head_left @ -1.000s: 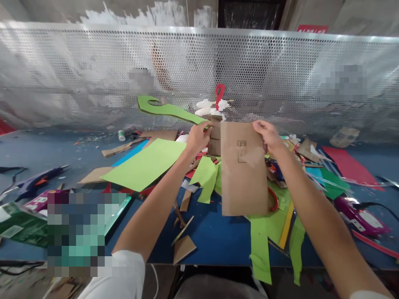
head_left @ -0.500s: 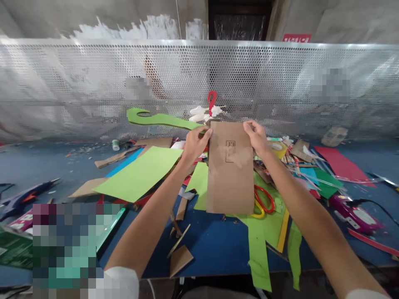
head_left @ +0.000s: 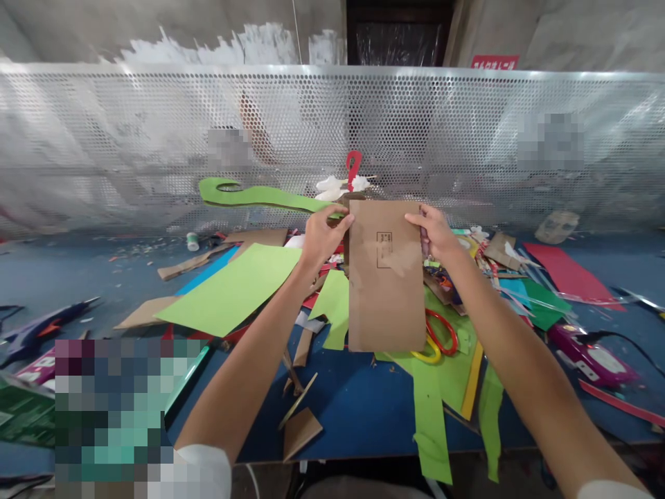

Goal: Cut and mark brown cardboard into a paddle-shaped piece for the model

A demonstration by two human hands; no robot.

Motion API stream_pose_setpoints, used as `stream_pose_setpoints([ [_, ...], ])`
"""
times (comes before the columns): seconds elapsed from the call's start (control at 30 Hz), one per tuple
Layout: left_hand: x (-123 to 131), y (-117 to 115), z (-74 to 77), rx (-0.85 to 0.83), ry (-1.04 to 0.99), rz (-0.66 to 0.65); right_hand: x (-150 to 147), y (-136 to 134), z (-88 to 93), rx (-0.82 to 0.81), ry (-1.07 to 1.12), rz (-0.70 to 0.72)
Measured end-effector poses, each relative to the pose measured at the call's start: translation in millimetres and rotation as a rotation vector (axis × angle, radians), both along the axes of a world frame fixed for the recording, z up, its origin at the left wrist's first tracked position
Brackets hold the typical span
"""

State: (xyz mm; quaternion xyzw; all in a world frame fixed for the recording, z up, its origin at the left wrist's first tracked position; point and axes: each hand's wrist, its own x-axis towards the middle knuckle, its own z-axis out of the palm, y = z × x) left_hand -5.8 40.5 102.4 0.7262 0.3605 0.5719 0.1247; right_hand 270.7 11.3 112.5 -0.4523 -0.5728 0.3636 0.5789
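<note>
A brown cardboard sheet (head_left: 387,291) with a small printed mark hangs upright over the blue table (head_left: 358,409). My left hand (head_left: 322,235) pinches its top left corner. My right hand (head_left: 433,232) grips its top right corner. Behind the sheet lie red and yellow scissors (head_left: 439,339) on green paper scraps (head_left: 433,409). A large light green sheet (head_left: 233,291) lies to the left of my left forearm.
A perforated metal screen (head_left: 467,138) closes off the table's far side. A curved green cutout (head_left: 260,197) and a red cutout (head_left: 353,166) stand near it. Glue guns lie at the far left (head_left: 41,329) and the right (head_left: 592,353). Cardboard offcuts (head_left: 301,430) sit near the front edge.
The cardboard sheet came left and nearer. My left hand left the pile behind it and took the sheet's top left corner. My right hand kept its hold.
</note>
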Motion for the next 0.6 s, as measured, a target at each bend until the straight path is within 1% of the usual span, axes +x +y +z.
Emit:
stream_pose_setpoints([
  [0.13,-4,0,3.2,0.049,0.059,0.021,7,1,1.2,-0.024,0.070,-0.011],
  [0.23,-4,0,3.6,0.053,0.080,0.037,7,2,1.1,-0.018,0.073,-0.027],
  [0.37,-1,-2,1.9,0.071,0.089,0.045,-2,-1,-0.4,0.005,0.019,-0.061],
  [0.47,0,-4,2.0,0.082,0.092,0.034,-11,-4,-0.9,0.009,0.035,-0.036],
  [0.6,0,-6,3.3,0.074,0.044,0.026,-18,-7,0.5,0.008,0.046,-0.006],
])
